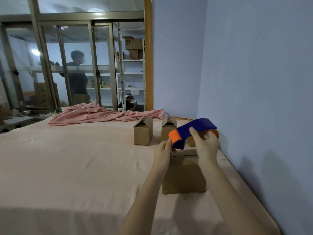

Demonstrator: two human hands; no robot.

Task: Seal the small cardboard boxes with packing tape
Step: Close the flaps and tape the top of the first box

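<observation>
Stretching out beneath and to the left of both hands, a bed [76, 167] under a pale pink sheet. Crumpled beyond the hands along the far edge, a pink dotted blanket [101, 114]. Standing directly under the hands, between the two forearms, the nearest small cardboard box [183, 173], top flaps folded down. Farther out, past the left hand, a second box [143, 134] with its flaps standing up; just right of that, behind the dispenser, a third box [166, 131], also with flaps raised. Held above the nearest box, a blue tape dispenser [194, 131] with an orange front piece. Curled round the rear of the dispenser, the right hand [206, 145], thumb laid over the blue body. Pinching at the orange front end, the left hand [163, 155], fingertips closed at the lower edge; impossible to tell whether any tape sits between them.
</observation>
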